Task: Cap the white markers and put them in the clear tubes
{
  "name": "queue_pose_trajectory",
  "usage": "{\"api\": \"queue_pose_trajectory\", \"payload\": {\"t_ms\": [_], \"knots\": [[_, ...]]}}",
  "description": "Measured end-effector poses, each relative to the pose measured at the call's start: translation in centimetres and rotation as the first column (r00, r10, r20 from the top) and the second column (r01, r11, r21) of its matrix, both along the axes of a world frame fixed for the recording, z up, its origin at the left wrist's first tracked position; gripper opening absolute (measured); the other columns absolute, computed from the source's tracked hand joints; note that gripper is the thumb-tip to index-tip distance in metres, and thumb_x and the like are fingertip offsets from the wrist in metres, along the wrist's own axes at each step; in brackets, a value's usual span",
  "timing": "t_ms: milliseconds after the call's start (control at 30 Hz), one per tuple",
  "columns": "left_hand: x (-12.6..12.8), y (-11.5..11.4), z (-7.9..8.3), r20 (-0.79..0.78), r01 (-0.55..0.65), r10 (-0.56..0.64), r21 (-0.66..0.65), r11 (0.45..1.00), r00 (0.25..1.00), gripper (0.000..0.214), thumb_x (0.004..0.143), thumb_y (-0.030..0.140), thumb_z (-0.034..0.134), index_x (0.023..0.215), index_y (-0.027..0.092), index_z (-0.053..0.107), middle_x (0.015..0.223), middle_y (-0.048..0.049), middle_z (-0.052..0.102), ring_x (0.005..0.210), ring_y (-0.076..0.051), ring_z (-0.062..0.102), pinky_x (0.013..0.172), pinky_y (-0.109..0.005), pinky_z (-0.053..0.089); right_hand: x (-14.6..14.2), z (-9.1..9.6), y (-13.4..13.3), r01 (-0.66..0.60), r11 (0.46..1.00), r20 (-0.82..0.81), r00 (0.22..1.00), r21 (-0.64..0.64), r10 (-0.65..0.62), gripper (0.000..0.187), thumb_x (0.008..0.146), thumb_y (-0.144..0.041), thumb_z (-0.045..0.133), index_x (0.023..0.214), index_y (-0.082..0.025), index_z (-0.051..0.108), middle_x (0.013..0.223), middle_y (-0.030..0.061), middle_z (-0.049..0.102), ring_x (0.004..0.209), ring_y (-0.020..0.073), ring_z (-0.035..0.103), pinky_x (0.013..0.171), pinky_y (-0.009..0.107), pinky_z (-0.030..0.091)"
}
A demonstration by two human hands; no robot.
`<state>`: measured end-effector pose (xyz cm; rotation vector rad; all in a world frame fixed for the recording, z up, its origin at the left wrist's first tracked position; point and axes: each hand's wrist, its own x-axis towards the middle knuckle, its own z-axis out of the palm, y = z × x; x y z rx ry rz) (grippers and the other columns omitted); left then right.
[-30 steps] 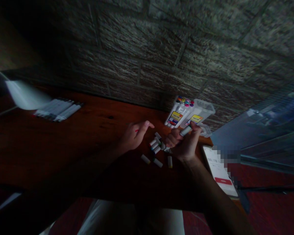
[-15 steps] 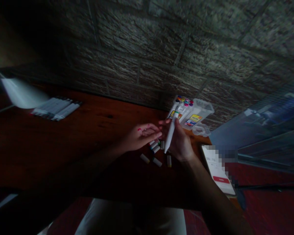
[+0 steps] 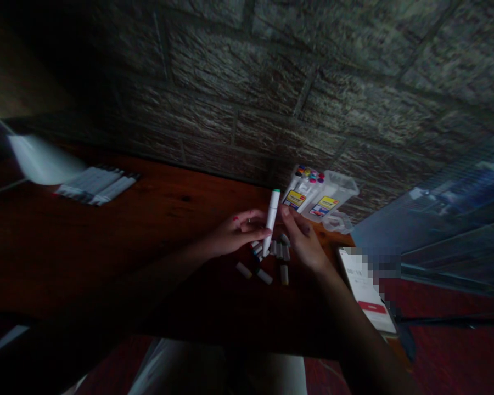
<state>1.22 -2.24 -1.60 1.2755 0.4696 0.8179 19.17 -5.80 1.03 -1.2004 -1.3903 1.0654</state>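
A white marker with a green top end stands nearly upright between my hands, tilted a little to the right. My left hand has its lower part between thumb and fingers; red stains show on this hand. Just right of the marker, apart from it, is my right hand, its thumb raised and its fingers loosely bent, with nothing visible in them. Below the hands several short marker caps lie on the dark wooden table, among them a white cap with a yellow end and another white cap.
Behind my right hand a clear plastic case holds coloured markers; an open clear case stands beside it. Several white markers lie in a row at the left, near a white lamp shade. A phone rests at the right edge.
The marker has passed from my right hand to my left and moved slightly left. My right hand has let go of it and drawn back a little.
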Motion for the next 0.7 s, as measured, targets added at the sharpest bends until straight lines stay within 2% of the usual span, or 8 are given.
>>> {"api": "queue_pose_trajectory", "payload": {"t_ms": [100,200,367,500,600,700], "knots": [[-0.1,0.4,-0.1,-0.004,-0.092,0.092,0.035,0.995,0.996,0.034,0.077,0.029,0.079,0.104,0.017,0.063,0.093,-0.0035,0.071,0.074,-0.013,0.067,0.066,-0.025,0.054,1.9,0.3,0.6,0.103,0.990,0.137,0.984,0.099,-0.116,0.041,0.085,-0.060,0.064,0.097,-0.021,0.071,0.082,0.0036,0.069,0.073,0.0166,0.063,0.067,0.029,0.051],[-0.3,0.6,-0.1,-0.016,-0.149,0.152,0.108,0.983,0.988,0.033,0.073,0.027,0.081,0.099,0.017,0.063,0.090,-0.0018,0.070,0.076,-0.013,0.066,0.067,-0.025,0.054,3.2,0.2,1.0,0.096,0.987,0.303,0.944,0.132,-0.132,0.039,0.086,-0.056,0.064,0.088,-0.019,0.073,0.068,0.0022,0.065,0.058,0.0146,0.055,0.055,0.027,0.043],[-0.5,0.5,0.3,-0.049,-0.122,0.136,0.213,0.969,0.990,0.027,0.075,0.027,0.079,0.096,0.016,0.066,0.091,-0.0037,0.070,0.079,-0.014,0.066,0.069,-0.027,0.054,3.7,-0.4,1.2,-0.018,0.988,0.463,0.884,0.156,-0.057,0.025,0.087,-0.041,0.064,0.088,-0.019,0.074,0.078,0.0060,0.072,0.066,0.0175,0.060,0.060,0.029,0.045],[-0.5,0.5,0.3,-0.040,-0.155,0.173,0.282,0.947,0.984,0.025,0.074,0.025,0.079,0.094,0.015,0.068,0.091,-0.0039,0.071,0.082,-0.014,0.066,0.074,-0.027,0.053,3.5,-0.8,1.2,-0.073,0.988,0.465,0.885,0.137,0.001,0.024,0.087,-0.040,0.062,0.089,-0.019,0.074,0.075,0.0051,0.070,0.061,0.0158,0.058,0.054,0.027,0.044],[-0.6,0.6,0.1,-0.029,-0.158,0.172,0.264,0.951,0.985,0.025,0.073,0.024,0.080,0.094,0.016,0.069,0.090,-0.0036,0.072,0.083,-0.015,0.067,0.075,-0.027,0.054,3.3,-0.6,1.1,-0.072,0.993,0.432,0.902,0.091,0.026,0.028,0.085,-0.042,0.062,0.089,-0.018,0.074,0.071,0.0037,0.069,0.056,0.0126,0.053,0.051,0.024,0.041],[-0.6,0.7,-0.1,-0.011,-0.154,0.161,0.228,0.961,0.987,0.028,0.073,0.025,0.082,0.096,0.016,0.068,0.093,-0.0040,0.073,0.085,-0.016,0.069,0.077,-0.028,0.054,3.1,0.0,0.9,-0.063,0.998,0.340,0.938,-0.013,0.064,0.032,0.081,-0.046,0.068,0.091,-0.017,0.076,0.073,0.0035,0.069,0.056,0.0113,0.054,0.050,0.023,0.042]]}}
